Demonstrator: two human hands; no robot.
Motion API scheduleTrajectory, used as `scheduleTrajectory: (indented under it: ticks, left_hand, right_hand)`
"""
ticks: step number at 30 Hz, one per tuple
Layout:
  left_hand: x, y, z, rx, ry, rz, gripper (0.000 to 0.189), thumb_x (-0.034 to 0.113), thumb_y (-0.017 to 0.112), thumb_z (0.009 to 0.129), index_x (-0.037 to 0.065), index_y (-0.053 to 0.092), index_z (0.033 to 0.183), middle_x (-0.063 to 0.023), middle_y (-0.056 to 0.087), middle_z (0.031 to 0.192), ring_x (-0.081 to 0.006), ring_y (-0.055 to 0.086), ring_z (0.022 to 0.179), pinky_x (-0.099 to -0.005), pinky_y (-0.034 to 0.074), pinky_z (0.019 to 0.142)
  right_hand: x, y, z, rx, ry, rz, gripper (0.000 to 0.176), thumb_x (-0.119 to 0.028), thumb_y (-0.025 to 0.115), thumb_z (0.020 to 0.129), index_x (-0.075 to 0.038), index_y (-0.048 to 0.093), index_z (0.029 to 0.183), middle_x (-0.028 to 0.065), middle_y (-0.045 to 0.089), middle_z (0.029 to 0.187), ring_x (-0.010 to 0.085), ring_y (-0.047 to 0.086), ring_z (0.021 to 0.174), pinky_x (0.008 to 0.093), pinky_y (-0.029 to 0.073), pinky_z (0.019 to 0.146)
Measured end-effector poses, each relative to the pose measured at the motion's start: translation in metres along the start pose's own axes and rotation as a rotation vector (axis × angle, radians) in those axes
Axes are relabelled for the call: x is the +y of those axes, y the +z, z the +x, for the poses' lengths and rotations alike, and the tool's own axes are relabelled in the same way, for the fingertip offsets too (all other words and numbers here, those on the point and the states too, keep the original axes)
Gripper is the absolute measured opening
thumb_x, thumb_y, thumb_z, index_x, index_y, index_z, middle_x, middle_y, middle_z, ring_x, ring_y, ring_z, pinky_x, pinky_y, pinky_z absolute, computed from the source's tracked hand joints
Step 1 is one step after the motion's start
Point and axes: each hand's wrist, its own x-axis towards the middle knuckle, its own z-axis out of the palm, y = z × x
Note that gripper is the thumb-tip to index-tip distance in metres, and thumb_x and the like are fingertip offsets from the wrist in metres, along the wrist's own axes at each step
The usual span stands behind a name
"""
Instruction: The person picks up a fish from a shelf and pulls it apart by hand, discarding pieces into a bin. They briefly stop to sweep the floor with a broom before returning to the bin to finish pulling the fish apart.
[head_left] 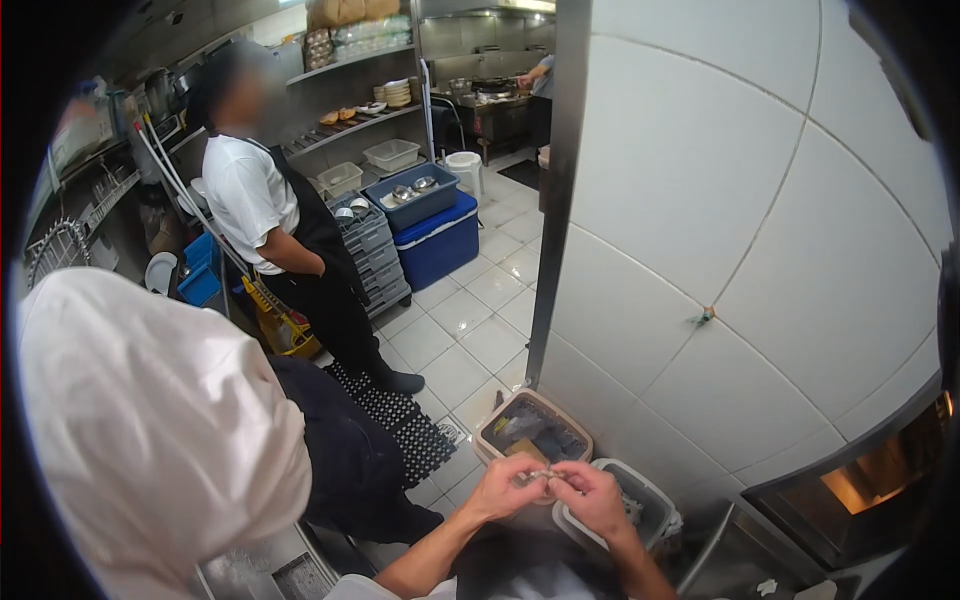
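My left hand (512, 487) and my right hand (588, 494) meet fingertip to fingertip at the lower middle of the view. Between them they pinch a small, pale item (543, 474), too small to make out. Just beyond my hands, on the floor, stands a beige bin (582, 430) with a dark liner and some waste in it. A grey bin (656, 520) with a pale liner is partly behind my right hand.
A person in a white cap (160, 400) is close on my left. Another person in a white shirt (240, 190) stands farther off near a blue cooler (437, 240). A white tiled wall (690, 200) rises at right, above a lit oven (870, 480).
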Motion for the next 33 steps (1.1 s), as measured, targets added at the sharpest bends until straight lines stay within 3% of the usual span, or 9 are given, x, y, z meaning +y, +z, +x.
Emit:
scheduleTrajectory:
  ticks: [2,3,4,7,9,10,18,25,33]
  left_hand:
    - [0.005,-0.001,0.005,-0.006,-0.001,-0.048,0.016,0.011,0.068,0.085,0.000,0.069,0.097,-0.0075,0.067,0.085,-0.0149,0.063,0.079,-0.0294,0.049,0.072]
    - [0.007,-0.002,0.006,-0.023,0.027,-0.066,0.015,0.011,0.068,0.086,0.001,0.069,0.098,-0.0067,0.067,0.085,-0.0144,0.062,0.080,-0.0291,0.049,0.073]
    - [0.012,-0.003,0.008,-0.041,0.049,-0.088,0.015,0.011,0.067,0.087,0.001,0.069,0.098,-0.0058,0.067,0.086,-0.0138,0.062,0.080,-0.0288,0.049,0.073]
    - [0.031,-0.004,0.016,-0.053,0.021,-0.111,0.013,0.010,0.066,0.089,0.001,0.068,0.099,-0.0037,0.063,0.084,-0.0111,0.059,0.077,-0.0263,0.048,0.068]
    - [0.036,0.000,0.025,-0.043,-0.044,-0.130,0.013,0.009,0.065,0.090,0.000,0.067,0.100,-0.0009,0.063,0.085,-0.0082,0.057,0.077,-0.0238,0.047,0.067]
    - [0.042,0.002,0.027,-0.057,-0.097,-0.213,0.014,0.008,0.063,0.092,-0.001,0.066,0.102,-0.0004,0.063,0.086,-0.0067,0.056,0.077,-0.0221,0.046,0.066]
    - [0.034,0.019,0.046,0.049,-0.007,-0.351,0.024,0.008,0.069,0.089,-0.004,0.064,0.109,-0.0040,0.066,0.097,-0.0100,0.062,0.084,-0.0231,0.049,0.075]
    - [0.046,0.024,0.056,0.127,-0.134,-0.372,0.030,0.004,0.074,0.081,-0.003,0.065,0.109,-0.0025,0.066,0.096,-0.0085,0.059,0.086,-0.0233,0.047,0.077]
    - [0.039,-0.006,0.064,0.127,-0.147,-0.476,0.030,0.008,0.072,0.085,-0.004,0.065,0.112,-0.0041,0.069,0.096,-0.0090,0.061,0.086,-0.0243,0.049,0.078]
  right_hand:
    - [0.013,-0.005,0.005,-0.080,0.175,0.332,0.023,-0.003,0.067,0.090,0.003,0.063,0.112,0.0101,0.070,0.097,0.0131,0.067,0.089,0.0252,0.055,0.078]
    - [0.015,-0.010,0.007,-0.121,0.176,0.278,0.024,-0.002,0.065,0.092,0.005,0.061,0.114,0.0106,0.069,0.102,0.0139,0.067,0.092,0.0249,0.054,0.081]
    - [0.003,-0.011,0.009,-0.098,0.144,0.327,0.021,-0.007,0.068,0.091,0.002,0.063,0.110,0.0039,0.068,0.093,0.0083,0.064,0.084,0.0223,0.053,0.073]
    - [0.005,-0.019,0.020,-0.090,0.101,0.296,0.017,-0.013,0.070,0.090,0.001,0.066,0.100,-0.0002,0.064,0.087,0.0053,0.056,0.074,0.0212,0.048,0.066]
    - [0.001,-0.026,0.032,-0.071,0.036,0.309,0.019,-0.013,0.069,0.091,0.002,0.066,0.101,0.0012,0.064,0.084,0.0057,0.058,0.076,0.0219,0.049,0.067]
    - [-0.003,-0.033,0.033,-0.146,0.103,0.380,0.019,-0.006,0.067,0.091,0.005,0.064,0.107,0.0069,0.067,0.095,0.0111,0.063,0.081,0.0253,0.053,0.073]
    - [0.000,-0.049,0.055,-0.091,0.075,0.565,0.020,-0.009,0.066,0.093,0.005,0.066,0.107,0.0062,0.070,0.089,0.0085,0.065,0.078,0.0223,0.054,0.070]
    - [-0.012,-0.076,0.083,-0.344,0.133,0.614,0.022,-0.007,0.069,0.090,0.008,0.064,0.106,0.0104,0.070,0.090,0.0119,0.067,0.080,0.0251,0.056,0.074]
    - [-0.020,-0.071,0.128,-0.566,0.142,0.552,0.018,-0.002,0.068,0.089,0.007,0.065,0.105,0.0123,0.069,0.091,0.0146,0.068,0.078,0.0273,0.057,0.071]
